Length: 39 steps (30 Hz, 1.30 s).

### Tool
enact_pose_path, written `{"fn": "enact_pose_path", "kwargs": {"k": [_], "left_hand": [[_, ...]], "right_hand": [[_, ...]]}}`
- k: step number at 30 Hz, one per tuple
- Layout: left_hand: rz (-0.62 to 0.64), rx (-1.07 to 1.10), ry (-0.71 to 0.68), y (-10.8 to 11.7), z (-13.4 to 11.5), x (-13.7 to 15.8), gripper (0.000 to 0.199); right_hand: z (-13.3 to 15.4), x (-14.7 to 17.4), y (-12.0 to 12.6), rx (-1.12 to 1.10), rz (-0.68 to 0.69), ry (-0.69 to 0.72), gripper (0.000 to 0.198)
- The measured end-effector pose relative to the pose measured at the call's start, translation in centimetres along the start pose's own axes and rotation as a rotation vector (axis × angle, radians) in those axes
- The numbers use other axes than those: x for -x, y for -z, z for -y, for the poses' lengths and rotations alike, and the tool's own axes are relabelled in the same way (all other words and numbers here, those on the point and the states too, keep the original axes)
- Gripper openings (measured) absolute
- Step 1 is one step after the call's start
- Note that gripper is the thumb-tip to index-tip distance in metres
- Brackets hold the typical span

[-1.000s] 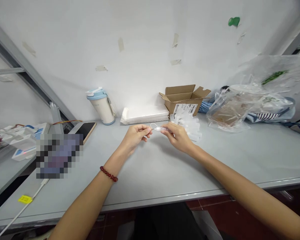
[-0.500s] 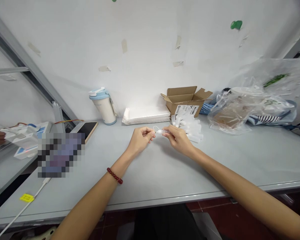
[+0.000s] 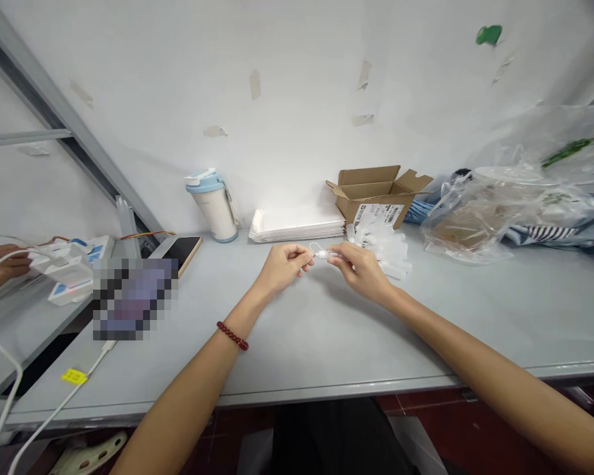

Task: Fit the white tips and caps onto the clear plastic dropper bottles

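My right hand [image 3: 359,267] pinches a small white plastic piece [image 3: 321,254], slim and nozzle-like, with a thin pale loop arching above it. Its rear end is hidden in my right fingers. My left hand [image 3: 288,267] is closed in a pinch at the piece's left tip; whatever sits between thumb and forefinger is too small to make out. Behind my right hand lies a heap of translucent white plastic pieces [image 3: 393,247], partly covered by that hand. Both hands hover just above the grey table [image 3: 327,343].
Along the wall stand a blue-lidded tumbler [image 3: 215,208], a stack of white envelope-like sheets [image 3: 297,226] and an open cardboard box [image 3: 376,198]. Plastic bags [image 3: 475,218] lie right. At left are a phone [image 3: 185,251], a blurred-out item [image 3: 138,300], power strips [image 3: 74,267] and another person's hand [image 3: 2,267].
The view has shifted slightly, so the scene sits further right. My hands keep the same pinch at the white piece. More of the other person's hand shows at left.
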State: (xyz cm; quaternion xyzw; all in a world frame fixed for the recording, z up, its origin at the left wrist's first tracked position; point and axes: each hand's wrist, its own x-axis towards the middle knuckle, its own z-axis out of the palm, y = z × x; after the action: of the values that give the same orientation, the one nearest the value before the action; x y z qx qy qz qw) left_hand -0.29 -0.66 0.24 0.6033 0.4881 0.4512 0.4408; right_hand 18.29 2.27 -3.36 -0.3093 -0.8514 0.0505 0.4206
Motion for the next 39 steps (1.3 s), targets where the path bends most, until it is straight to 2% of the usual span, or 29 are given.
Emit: {"fn": "enact_pose_path", "kwargs": {"k": [12, 17, 28, 31, 35, 39], "left_hand": [[-0.017, 0.031, -0.018, 0.9, 0.2, -0.4, 0.021], [0.033, 0.041, -0.010, 0.8, 0.8, -0.6, 0.030], [0.096, -0.072, 0.030, 0.8, 1.4, -0.8, 0.034], [0.023, -0.079, 0.048, 1.8, 1.5, -1.2, 0.033], [-0.161, -0.083, 0.123, 3.7, 1.6, -1.6, 0.028], [-0.250, -0.107, 0.214, 5.4, 2.2, -1.9, 0.025]], "right_hand": [[0.0, -0.3, 0.1, -0.002, 0.025, -0.003, 0.023], [-0.3, 0.0, 0.0, 0.003, 0.014, -0.006, 0.023], [-0.4, 0.3, -0.8, -0.016, 0.134, -0.041, 0.021], [-0.7, 0.2, -0.7, 0.055, 0.201, -0.100, 0.020], [-1.7, -0.2, 0.5, 0.269, 0.225, -0.190, 0.020], [-3.0, -0.5, 2.3, 0.509, 0.232, -0.188, 0.022]]}}
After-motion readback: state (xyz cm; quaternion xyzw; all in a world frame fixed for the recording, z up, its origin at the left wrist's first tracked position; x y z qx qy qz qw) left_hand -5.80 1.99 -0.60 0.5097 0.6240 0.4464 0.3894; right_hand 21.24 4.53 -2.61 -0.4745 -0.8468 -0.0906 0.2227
